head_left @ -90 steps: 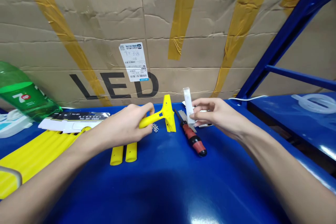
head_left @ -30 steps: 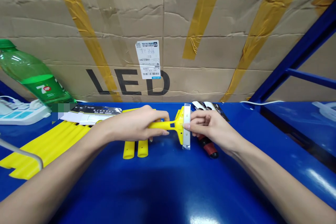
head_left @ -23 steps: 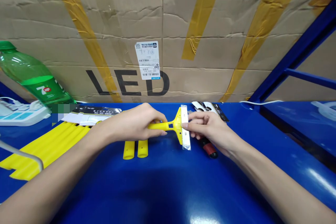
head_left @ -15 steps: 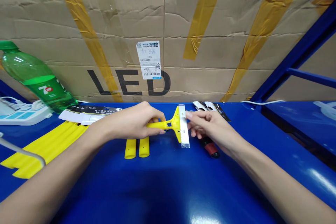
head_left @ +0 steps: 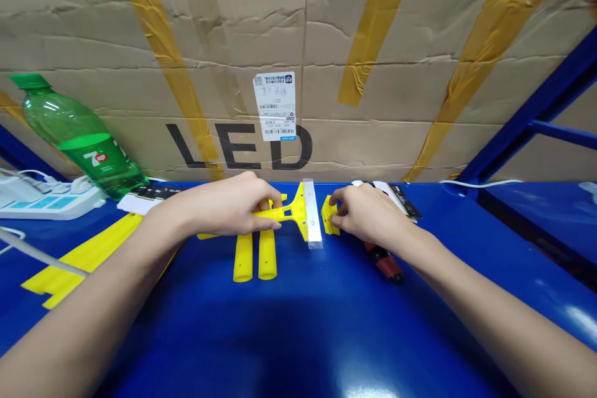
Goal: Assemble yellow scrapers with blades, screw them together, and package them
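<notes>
My left hand is closed on the handle of a yellow scraper, whose head points right with a silvery blade strip across it. Just right of the blade, my right hand pinches a small yellow plate between thumb and fingers. A narrow gap separates plate and blade. Two yellow tubes lie side by side below the scraper handle. Partly under my right hand is a red and black tool.
Yellow strips lie at the left near a white power strip and cable. A green bottle leans against the large cardboard box behind. Printed card packaging sits behind my right hand.
My right hand, earlier bare-fingered at the blade's edge, now holds the small yellow plate. The scraper has shifted slightly left relative to the tubes, and the view has turned slightly left.
</notes>
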{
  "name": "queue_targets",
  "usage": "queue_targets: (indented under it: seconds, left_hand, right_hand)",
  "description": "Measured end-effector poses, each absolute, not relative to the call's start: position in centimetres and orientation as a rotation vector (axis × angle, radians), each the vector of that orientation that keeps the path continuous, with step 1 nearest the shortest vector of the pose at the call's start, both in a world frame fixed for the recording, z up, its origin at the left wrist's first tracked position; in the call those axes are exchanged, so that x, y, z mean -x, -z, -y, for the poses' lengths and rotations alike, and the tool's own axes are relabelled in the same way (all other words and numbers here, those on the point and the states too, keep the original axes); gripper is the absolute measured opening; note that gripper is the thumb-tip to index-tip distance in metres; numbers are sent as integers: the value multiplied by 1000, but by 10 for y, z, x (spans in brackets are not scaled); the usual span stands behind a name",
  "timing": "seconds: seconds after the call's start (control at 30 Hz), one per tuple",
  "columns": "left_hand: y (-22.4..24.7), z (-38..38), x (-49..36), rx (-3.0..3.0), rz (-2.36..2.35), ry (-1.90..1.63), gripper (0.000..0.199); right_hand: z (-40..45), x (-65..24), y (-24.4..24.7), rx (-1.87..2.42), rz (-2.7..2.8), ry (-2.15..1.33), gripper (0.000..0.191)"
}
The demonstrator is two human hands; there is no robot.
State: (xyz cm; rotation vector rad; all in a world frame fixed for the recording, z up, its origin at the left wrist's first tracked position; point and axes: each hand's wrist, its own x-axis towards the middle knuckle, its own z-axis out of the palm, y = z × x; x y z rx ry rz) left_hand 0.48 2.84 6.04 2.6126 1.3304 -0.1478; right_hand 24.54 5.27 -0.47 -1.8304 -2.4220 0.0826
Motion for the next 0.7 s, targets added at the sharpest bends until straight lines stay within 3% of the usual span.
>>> queue_targets:
  seconds: [0.5, 0.7]
  left_hand:
    - [-57, -28, -6, -2578, -1315, 131, 20]
    - [-55, -28, -5, -2576, -1296, 133, 21]
  right_hand:
    - [-50, -238, -1, 1819, 2480, -8, 47]
    - [-46, -237, -1, 1793, 2522, 17, 33]
